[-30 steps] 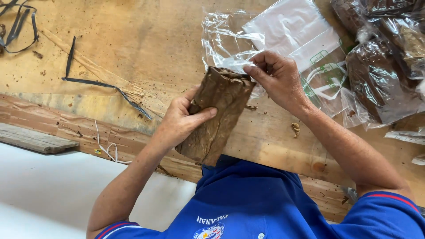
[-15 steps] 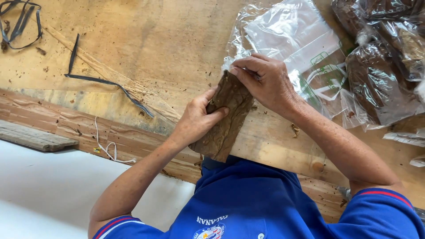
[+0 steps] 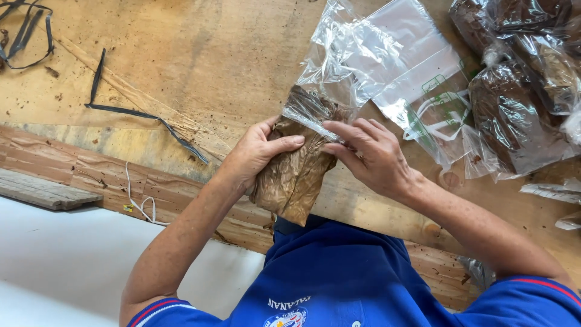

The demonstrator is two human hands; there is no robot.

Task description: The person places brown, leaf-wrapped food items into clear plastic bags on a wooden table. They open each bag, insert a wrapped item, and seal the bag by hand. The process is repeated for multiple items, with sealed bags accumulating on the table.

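A stack of brown dried leaves [image 3: 295, 175] is held upright over the wooden table edge, its far end inside the mouth of a clear plastic bag [image 3: 339, 66]. My left hand [image 3: 257, 151] grips the stack's left side, thumb across the front. On the right, my right hand [image 3: 369, 154] pinches the bag's edge against the leaves. Most of the bag lies crumpled on the table beyond the stack.
The worn wooden table [image 3: 181, 66] carries dark strips [image 3: 145, 115] at left and more [image 3: 24, 33] at the far left corner. Flat clear bags [image 3: 417, 85] and several filled bags of dark leaves [image 3: 514, 115] lie right. A white string [image 3: 142, 203] hangs at the edge.
The bag's mouth has been drawn down over the far end of the leaf stack. My right hand has shifted from the top of the stack to its right side.
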